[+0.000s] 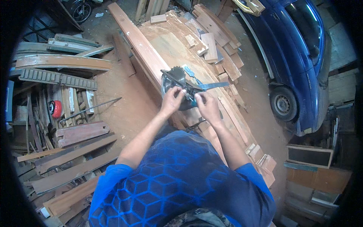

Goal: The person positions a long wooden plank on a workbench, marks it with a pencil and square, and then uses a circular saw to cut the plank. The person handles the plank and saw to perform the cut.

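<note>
A dark circular saw (180,82) rests on the workbench in front of me, its toothed blade sticking up and its flat metal base plate (213,86) pointing right. My left hand (174,100) is closed against the saw's near left side, fingers bent and pinching. At the near right side of the saw, my right hand (207,106) is closed too, thumb and fingers gripping by a teal part of the body. Exactly which small parts the fingertips touch is hidden. Just beyond the saw lies a small blue-and-white item (188,70).
A long plank (138,38) runs along the bench's left edge. Sawdust and cut wood blocks (208,47) cover the far right side. Stacked timber (64,62) fills the left floor, with a red round object (56,109) among it. A blue car (293,56) stands at right.
</note>
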Demonstrator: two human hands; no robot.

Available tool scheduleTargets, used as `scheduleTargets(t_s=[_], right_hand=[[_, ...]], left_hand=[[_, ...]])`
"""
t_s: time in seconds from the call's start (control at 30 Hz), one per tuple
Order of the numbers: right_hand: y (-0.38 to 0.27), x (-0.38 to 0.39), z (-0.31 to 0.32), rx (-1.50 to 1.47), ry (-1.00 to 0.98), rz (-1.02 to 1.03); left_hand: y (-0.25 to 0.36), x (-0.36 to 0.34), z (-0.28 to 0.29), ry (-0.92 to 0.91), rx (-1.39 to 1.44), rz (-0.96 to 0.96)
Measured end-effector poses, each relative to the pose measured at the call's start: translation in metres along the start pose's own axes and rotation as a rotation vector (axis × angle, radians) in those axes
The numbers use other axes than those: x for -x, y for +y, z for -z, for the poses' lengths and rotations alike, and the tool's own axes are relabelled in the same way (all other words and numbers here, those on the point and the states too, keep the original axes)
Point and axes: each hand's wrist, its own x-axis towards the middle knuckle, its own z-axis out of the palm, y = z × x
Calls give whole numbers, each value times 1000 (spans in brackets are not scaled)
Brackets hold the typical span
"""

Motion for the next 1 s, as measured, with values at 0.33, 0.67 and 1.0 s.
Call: scheduleTargets(t_s=[0.33,0.67,1.0], right_hand=[[24,-9,-8,402,96,257],[26,-34,-1,955,-179,698],[46,-66,6,1065,-255,1095]], left_hand=[[7,-6,13,-72,7,32],[1,-7,11,-98,78,20],[2,-4,10,-102,-41,-47]])
